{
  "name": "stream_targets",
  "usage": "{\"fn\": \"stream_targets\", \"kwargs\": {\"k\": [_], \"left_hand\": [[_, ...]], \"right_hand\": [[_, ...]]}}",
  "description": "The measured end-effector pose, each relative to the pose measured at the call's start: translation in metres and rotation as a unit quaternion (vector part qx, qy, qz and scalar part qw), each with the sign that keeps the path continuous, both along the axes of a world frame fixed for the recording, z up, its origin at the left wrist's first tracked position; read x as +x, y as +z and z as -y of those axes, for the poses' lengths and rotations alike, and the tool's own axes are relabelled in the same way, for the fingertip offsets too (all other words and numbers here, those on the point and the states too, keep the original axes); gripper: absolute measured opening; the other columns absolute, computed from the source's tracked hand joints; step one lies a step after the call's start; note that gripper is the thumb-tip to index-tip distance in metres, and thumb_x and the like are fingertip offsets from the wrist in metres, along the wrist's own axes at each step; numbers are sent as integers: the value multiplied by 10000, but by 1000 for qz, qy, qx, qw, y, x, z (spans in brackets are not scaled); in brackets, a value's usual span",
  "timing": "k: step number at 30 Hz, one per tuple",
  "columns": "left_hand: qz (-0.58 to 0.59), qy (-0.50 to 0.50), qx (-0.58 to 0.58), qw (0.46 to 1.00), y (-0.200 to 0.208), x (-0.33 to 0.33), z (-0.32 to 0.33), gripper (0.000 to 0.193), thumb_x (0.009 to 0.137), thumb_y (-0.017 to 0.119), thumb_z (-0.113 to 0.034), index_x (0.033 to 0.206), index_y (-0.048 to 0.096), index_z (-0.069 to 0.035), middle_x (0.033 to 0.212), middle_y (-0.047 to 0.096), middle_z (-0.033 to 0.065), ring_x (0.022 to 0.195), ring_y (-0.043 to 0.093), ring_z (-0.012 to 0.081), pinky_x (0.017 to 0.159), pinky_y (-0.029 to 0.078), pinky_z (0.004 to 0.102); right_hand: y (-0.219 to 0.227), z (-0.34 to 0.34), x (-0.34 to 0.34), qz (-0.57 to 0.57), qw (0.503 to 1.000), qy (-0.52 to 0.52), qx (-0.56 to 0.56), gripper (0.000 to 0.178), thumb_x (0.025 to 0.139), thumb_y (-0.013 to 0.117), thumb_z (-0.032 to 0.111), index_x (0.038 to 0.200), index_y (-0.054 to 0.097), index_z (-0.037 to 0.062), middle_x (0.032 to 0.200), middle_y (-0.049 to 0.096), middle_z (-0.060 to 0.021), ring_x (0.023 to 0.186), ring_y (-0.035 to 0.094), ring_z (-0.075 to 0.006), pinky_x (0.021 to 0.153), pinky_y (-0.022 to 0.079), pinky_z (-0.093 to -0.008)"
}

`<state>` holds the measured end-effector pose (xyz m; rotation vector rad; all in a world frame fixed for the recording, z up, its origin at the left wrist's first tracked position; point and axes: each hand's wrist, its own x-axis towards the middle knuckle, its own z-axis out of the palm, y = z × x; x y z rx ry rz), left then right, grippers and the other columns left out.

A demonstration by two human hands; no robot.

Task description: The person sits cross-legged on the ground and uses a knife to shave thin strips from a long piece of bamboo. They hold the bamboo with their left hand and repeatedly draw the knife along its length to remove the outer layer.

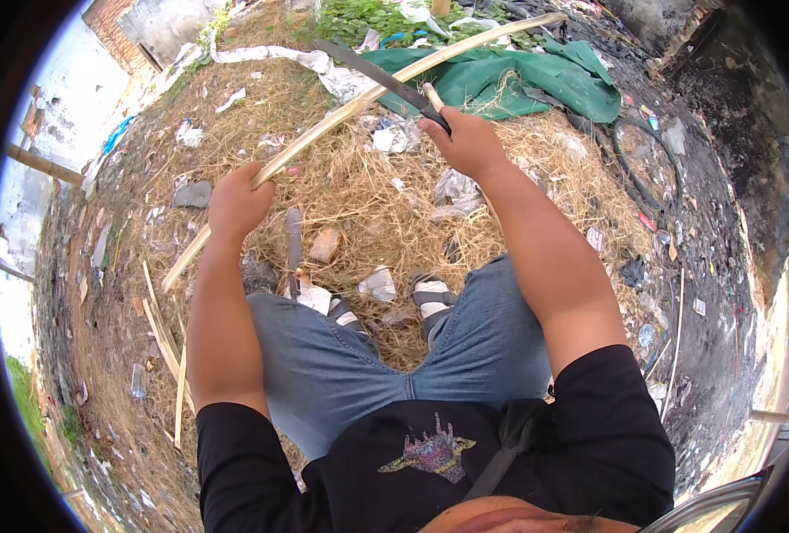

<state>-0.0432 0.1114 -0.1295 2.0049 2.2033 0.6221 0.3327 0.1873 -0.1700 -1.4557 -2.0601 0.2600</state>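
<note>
My left hand [242,202] is closed around a long, pale strip of split bamboo or wood [319,131]. The strip slants from the lower left up to the far right, over the straw-covered ground. In my right hand [468,145] is a long knife [354,62] with a dark blade, gripped by its black handle. Its blade points to the far left and crosses the strip; whether the two touch, I cannot tell. A short pale stick end [432,94] shows beside my right fist. On the ground near my feet lies a second dark blade [294,240].
Behind the strip, a green sheet [537,78] lies crumpled. A brick piece [325,245] and a grey stone [194,194] rest on the straw. Several pale strips [165,342] lie at the left. A dark hose [648,178] curves at the right, before a blackened wall [750,115].
</note>
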Motion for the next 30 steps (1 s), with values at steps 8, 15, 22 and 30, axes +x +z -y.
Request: {"fn": "stream_targets", "kwargs": {"k": [8,15,22,30], "left_hand": [[63,14,9,998,20,-4,10,208,845,665,-265,918,705,-74,725,672,145,702,666,327,675,501,450],[-3,19,14,1000,15,2,8,232,845,659,-294,874,680,-65,721,664,156,713,668,340,678,499,467],[-62,-7,113,992,15,13,10,193,840,684,-280,890,688,-93,720,670,153,705,668,375,667,511,496],[-86,8,126,988,13,9,6,169,842,702,-270,869,683,-105,706,663,142,691,671,364,651,514,484]], "right_hand": [[22,-5,11,-44,997,-31,54,505,1006,597,566,923,625,68,764,669,-181,736,658,-411,652,500,-495],[14,-1,24,-56,997,-44,6,522,1012,583,582,947,646,68,729,654,-184,722,654,-412,647,493,-494],[24,0,6,34,999,8,36,523,990,595,603,933,641,85,759,677,-176,756,678,-416,670,519,-520],[18,8,-17,19,998,23,60,504,983,613,589,932,644,89,778,688,-164,771,686,-402,666,526,-508]]}}
